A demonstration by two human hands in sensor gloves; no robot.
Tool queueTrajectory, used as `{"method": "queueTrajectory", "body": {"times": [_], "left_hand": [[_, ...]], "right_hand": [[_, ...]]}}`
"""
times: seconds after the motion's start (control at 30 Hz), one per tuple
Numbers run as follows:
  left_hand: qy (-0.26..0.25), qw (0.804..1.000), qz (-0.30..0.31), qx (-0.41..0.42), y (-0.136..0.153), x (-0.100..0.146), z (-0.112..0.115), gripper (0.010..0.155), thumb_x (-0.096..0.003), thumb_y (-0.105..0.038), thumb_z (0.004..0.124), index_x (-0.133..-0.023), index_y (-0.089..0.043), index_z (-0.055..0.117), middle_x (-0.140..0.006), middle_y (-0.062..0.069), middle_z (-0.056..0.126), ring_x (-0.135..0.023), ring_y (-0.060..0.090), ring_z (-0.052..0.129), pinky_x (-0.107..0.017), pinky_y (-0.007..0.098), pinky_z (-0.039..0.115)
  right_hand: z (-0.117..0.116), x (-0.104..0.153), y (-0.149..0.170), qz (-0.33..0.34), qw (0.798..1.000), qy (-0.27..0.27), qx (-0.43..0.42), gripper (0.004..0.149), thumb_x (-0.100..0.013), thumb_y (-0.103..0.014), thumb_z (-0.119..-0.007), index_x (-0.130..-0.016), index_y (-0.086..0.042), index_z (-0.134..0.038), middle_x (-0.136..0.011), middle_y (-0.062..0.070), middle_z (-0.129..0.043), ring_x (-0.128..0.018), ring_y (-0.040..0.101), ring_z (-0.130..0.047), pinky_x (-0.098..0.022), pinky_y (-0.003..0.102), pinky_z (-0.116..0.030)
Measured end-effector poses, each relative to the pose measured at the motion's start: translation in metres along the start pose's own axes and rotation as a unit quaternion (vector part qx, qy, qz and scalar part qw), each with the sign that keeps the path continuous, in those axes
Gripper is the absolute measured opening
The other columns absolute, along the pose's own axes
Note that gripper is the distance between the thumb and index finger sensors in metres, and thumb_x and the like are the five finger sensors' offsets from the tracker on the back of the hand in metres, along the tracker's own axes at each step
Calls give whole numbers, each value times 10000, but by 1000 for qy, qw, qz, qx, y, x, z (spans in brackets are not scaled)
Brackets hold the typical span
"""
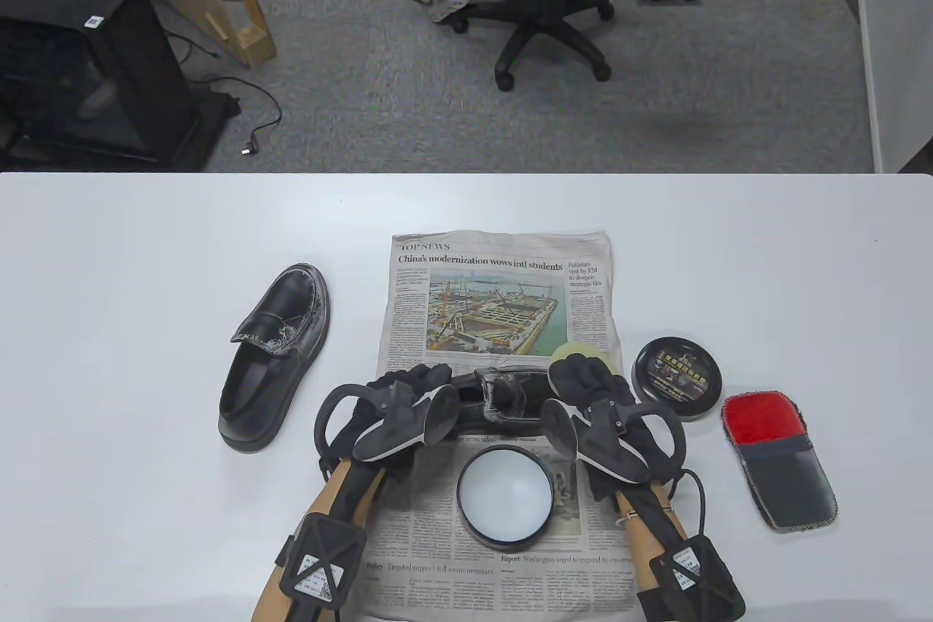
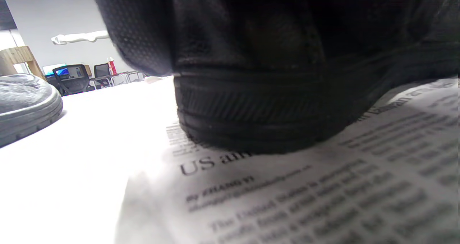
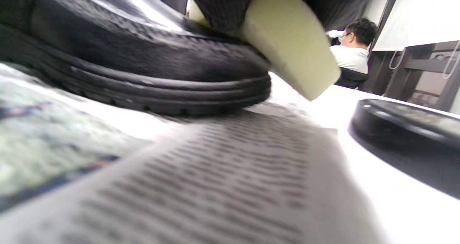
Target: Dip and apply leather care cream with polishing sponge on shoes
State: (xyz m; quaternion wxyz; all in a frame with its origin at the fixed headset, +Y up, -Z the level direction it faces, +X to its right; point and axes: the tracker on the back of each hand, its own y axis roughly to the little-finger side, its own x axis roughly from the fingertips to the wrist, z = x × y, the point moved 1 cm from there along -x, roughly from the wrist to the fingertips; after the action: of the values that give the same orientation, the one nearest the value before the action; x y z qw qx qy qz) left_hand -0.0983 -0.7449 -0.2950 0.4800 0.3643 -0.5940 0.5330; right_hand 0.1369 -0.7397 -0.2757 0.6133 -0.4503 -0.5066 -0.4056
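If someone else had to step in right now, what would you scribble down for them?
Left hand holds one end of the shoe lying on the newspaper.
Right hand holds the sponge at its other end.
Open cream tin sits near you; its lid to the right, cloth beyond.
Second shoe, left, looks streaked with cream already.
Left to do: finish this shoe, dipping again as needed.

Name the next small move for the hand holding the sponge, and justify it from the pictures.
Probably wipe the sponge along the shoe's toe. The right hand holds it at that end, the left hand steadies the heel on the newspaper.
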Motion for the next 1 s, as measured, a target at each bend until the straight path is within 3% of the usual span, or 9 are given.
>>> {"method": "queueTrajectory", "body": {"times": [0.27, 0.47, 0.7, 0.83, 1.0], "left_hand": [[0, 1000, -1, -4, -1, 0, -1, 843, -320, -688, 778, -1069, -324, 646, -1049, 3, 857, -889, 242, 881, -613, 417, 814], [2, 1000, 9, -1, -1, -1, 0, 837, -323, -677, 784, -1070, -328, 640, -1071, -12, 836, -917, 252, 866, -640, 430, 800], [-1, 1000, 12, -7, -3, 0, 0, 834, -329, -679, 776, -1072, -327, 634, -1073, -15, 833, -910, 249, 870, -644, 430, 797], [-6, 1000, 5, -4, -3, 0, 0, 834, -330, -683, 776, -1071, -325, 640, -1059, -9, 846, -891, 244, 878, -627, 424, 805], [-6, 1000, 2, -6, -3, 0, 0, 835, -330, -685, 774, -1072, -324, 640, -1050, 3, 855, -887, 239, 877, -620, 421, 807]], "right_hand": [[18, 22, -12, 41, 996, -39, 64, 503, -587, -250, -688, -1060, -180, -533, -1048, 113, -697, -906, 327, -846, -635, 395, -786], [34, 25, -35, 100, 994, 21, -23, 496, -592, -249, -675, -1066, -252, -525, -1093, 55, -650, -987, 316, -757, -698, 425, -716], [9, 3, -10, 31, 996, 15, -81, 488, -594, -266, -654, -1041, -357, -482, -1115, -69, -584, -1051, 227, -656, -731, 440, -644], [1, 0, 1, -3, 1000, 10, -19, 488, -588, -264, -663, -1039, -336, -491, -1102, -40, -602, -1014, 252, -711, -711, 398, -684], [7, 11, -4, 15, 998, -27, 48, 505, -586, -249, -679, -1059, -222, -503, -1068, 78, -659, -928, 300, -831, -641, 378, -786]]}}
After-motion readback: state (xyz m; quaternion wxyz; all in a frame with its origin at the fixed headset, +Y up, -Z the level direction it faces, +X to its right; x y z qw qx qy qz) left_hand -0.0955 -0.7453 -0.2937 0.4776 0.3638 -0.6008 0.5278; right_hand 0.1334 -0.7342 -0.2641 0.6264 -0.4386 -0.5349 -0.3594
